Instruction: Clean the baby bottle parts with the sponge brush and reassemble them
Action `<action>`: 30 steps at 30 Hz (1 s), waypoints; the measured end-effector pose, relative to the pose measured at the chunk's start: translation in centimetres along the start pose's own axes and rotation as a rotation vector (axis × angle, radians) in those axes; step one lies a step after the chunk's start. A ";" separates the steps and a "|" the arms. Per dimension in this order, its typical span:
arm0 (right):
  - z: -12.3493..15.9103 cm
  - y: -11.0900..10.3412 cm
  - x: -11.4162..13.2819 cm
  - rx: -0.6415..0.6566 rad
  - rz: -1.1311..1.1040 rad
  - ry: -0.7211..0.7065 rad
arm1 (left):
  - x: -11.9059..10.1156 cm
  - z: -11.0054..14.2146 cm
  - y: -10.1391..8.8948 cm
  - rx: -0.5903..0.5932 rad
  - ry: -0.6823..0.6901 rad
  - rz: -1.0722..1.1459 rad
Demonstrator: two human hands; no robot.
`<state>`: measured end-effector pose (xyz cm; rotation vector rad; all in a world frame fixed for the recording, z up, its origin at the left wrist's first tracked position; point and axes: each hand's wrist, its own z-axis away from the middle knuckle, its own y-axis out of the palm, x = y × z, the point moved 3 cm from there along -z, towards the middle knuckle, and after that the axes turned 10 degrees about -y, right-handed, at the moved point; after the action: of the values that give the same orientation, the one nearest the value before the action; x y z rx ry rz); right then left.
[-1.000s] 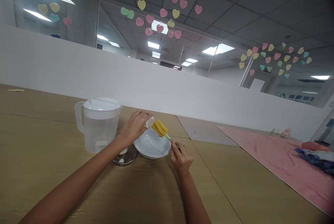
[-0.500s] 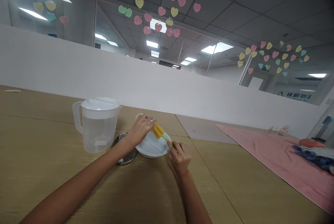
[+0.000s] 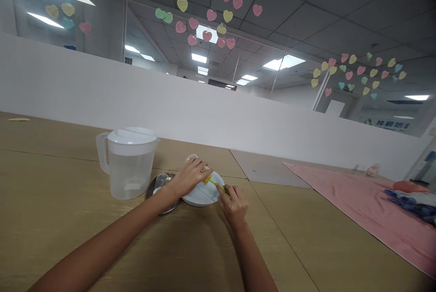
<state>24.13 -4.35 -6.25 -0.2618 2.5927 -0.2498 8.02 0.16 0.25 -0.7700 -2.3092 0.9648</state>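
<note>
**Sponge bottle brush (image 3: 206,179), yellow head on thin green stem, held above a plate**

Item: the brush's foam head is yellow and ribbed, and it sits just past the left hand's fingers, largely hidden by them. The stem runs bright green to the right hand.

Right hand (image 3: 233,205): grip pressed together, pinching the stem between thumb and fingers.

Left hand (image 3: 188,178): grip curled around a small clear vessel (image 3: 191,158), its pale rim showing above the fingers. Whether the foam head sits inside it is hard to tell from this view.

Below both hands: white plate (image 3: 203,201) on the table (image 3: 57,178).

Beside it, to the left: steel dish (image 3: 151,196) bearing a small clear item (image 3: 161,179), then a lidded plastic jug (image 3: 127,169).

Far right: pink cloth (image 3: 340,205) on the table.
</note>
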 end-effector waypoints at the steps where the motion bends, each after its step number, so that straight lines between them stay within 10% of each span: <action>1: 0.0 0.1 0.1 0.003 -0.012 -0.008 | -0.3 0.0 0.2 0.014 0.024 0.010; 19: 0.1 0.8 -0.2 -0.007 0.003 0.032 | 3.9 -0.2 0.9 -0.071 -0.153 -0.183; 24: 1.6 1.1 -2.0 0.025 0.086 0.231 | 5.9 -0.1 -1.7 -0.150 -0.362 -0.082; 30: 3.7 2.7 -3.5 0.627 0.070 0.779 | 1.8 1.6 -4.6 -0.103 -0.504 0.690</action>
<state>28.61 -1.39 -8.32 0.1998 3.0568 -1.3271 4.34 -2.03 3.14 -1.5827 -2.5642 1.4734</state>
